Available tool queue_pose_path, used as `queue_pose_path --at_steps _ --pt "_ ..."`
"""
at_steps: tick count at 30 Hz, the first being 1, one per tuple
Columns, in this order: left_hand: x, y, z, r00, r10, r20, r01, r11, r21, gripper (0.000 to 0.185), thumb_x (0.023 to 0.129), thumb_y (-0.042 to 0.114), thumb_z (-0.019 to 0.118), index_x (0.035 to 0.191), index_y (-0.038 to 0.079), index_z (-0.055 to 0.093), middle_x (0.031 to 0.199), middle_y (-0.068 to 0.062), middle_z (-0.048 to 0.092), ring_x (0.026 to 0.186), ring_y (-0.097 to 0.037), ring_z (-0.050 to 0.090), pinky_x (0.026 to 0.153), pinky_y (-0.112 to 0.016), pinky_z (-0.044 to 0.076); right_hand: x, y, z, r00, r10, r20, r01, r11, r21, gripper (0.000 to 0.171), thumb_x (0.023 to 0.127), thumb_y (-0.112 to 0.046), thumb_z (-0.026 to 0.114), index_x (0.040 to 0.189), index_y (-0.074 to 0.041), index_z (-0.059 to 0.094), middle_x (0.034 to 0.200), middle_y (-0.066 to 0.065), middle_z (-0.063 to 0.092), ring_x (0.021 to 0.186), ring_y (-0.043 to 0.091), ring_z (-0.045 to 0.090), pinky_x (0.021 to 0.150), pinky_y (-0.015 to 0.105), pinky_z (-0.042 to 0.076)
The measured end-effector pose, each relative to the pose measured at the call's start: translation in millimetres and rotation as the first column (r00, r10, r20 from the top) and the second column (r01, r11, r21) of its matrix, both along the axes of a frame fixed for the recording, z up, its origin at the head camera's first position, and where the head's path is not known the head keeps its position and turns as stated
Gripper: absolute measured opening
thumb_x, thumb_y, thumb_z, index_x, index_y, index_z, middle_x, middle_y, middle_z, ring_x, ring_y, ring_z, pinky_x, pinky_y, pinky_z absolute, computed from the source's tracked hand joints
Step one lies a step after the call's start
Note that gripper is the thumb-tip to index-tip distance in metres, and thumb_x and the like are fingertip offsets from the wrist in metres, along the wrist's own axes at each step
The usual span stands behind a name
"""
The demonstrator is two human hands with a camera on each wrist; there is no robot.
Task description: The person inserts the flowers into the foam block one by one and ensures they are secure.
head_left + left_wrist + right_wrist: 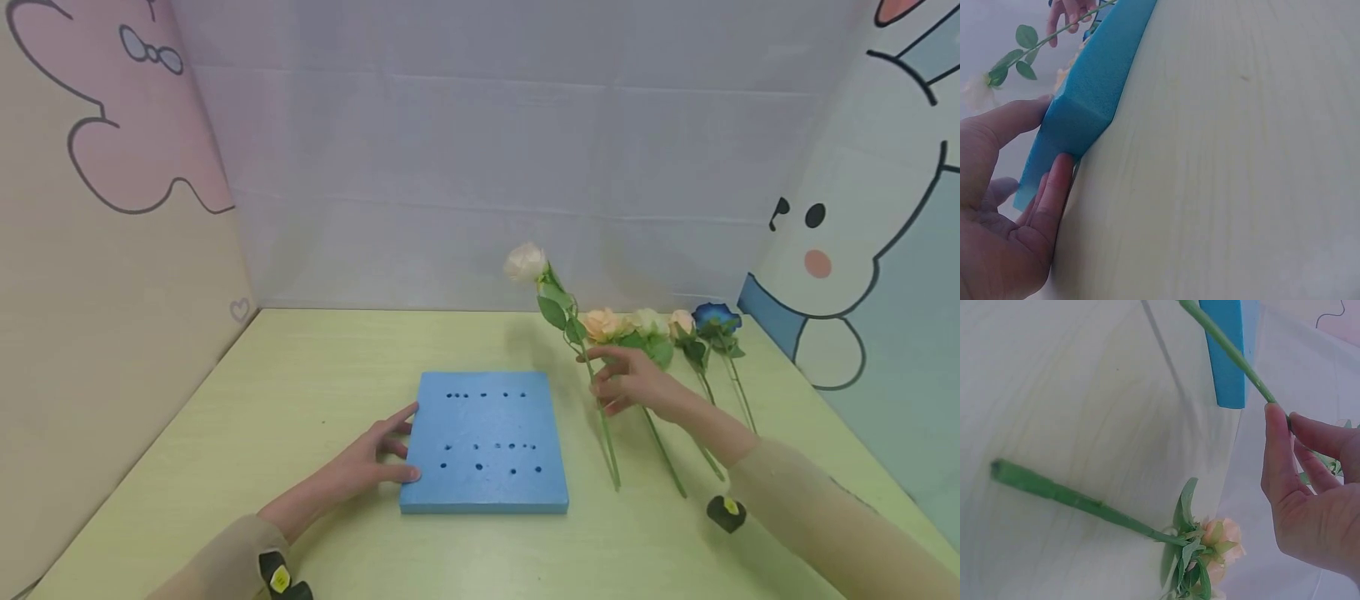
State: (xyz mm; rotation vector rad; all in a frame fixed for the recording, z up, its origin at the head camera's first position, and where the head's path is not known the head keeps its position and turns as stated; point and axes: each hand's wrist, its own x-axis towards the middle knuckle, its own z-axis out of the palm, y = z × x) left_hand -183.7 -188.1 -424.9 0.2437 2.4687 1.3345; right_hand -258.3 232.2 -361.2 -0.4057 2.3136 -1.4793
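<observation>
A white artificial rose with green leaves leans up and to the left, its long stem pinched between the thumb and fingers of my right hand. The stem's lower end points down toward the table, right of a blue foam block. That block lies flat and has several small holes in rows across its top. At its left edge rests my left hand, fingers spread along the side and thumb at the top edge. The left wrist view shows the fingertips against the block's side.
Right of the block lie several artificial flowers: a peach one, a cream one, a pale pink one and a blue one. A pale cloth hangs behind the light wooden table, with printed panels at both sides.
</observation>
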Motion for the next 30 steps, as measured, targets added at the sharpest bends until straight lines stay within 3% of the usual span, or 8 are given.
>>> queue_pose_path --at_steps 7,12,19,27,30 --pt "-0.1 0.2 -0.2 1.000 0.010 0.004 -0.010 1.000 -0.001 0.097 0.079 0.029 0.083 0.157 0.027 0.025 0.150 -0.010 0.045 0.117 -0.020 0.054 0.096 -0.045 0.045 -5.2 -6.5 8.2 0.999 0.000 -0.041 0.000 1.000 0.005 0.063 0.093 -0.005 0.063 0.150 0.000 0.034 0.099 0.016 0.063 0.077 0.019 0.071 0.071 0.039 0.060" --pt "0.3 0.8 0.0 1.000 0.013 0.007 -0.013 1.000 -0.004 0.097 0.080 0.031 0.082 0.157 0.029 0.024 0.150 -0.010 0.044 0.118 -0.020 0.054 0.094 -0.045 0.045 -9.3 -12.9 14.1 0.996 0.007 -0.091 -0.006 1.000 0.019 0.061 0.094 -0.006 0.063 0.150 -0.003 0.038 0.104 0.023 0.066 0.080 0.022 0.073 0.074 0.044 0.060" --pt "0.6 0.7 -0.1 1.000 0.012 0.007 -0.012 1.000 0.001 0.096 0.080 0.031 0.082 0.157 0.029 0.024 0.150 -0.010 0.044 0.118 -0.020 0.054 0.096 -0.047 0.044 -11.8 -21.6 22.0 0.992 0.016 -0.126 -0.013 0.999 0.030 0.055 0.096 -0.007 0.061 0.148 -0.008 0.043 0.098 0.013 0.069 0.080 0.015 0.071 0.075 0.045 0.060" --pt "0.4 -0.1 -2.2 1.000 0.014 -0.005 -0.014 1.000 0.001 0.096 0.080 0.031 0.082 0.157 0.029 0.025 0.149 -0.010 0.045 0.117 -0.019 0.055 0.099 -0.050 0.044 -14.5 -35.4 27.2 0.981 0.042 -0.189 -0.048 0.998 -0.027 0.048 0.101 -0.005 0.051 0.148 -0.010 0.042 0.108 0.029 0.061 0.085 0.012 0.070 0.075 0.044 0.060" --pt "0.1 -0.3 -3.0 1.000 0.008 -0.010 -0.008 1.000 0.004 0.096 0.080 0.031 0.082 0.157 0.029 0.025 0.150 -0.010 0.045 0.117 -0.019 0.055 0.100 -0.050 0.043 -17.2 -41.6 28.2 0.970 0.035 -0.239 -0.049 0.998 -0.051 0.045 0.101 -0.006 0.052 0.146 -0.010 0.044 0.107 0.029 0.062 0.085 0.011 0.070 0.074 0.043 0.060"
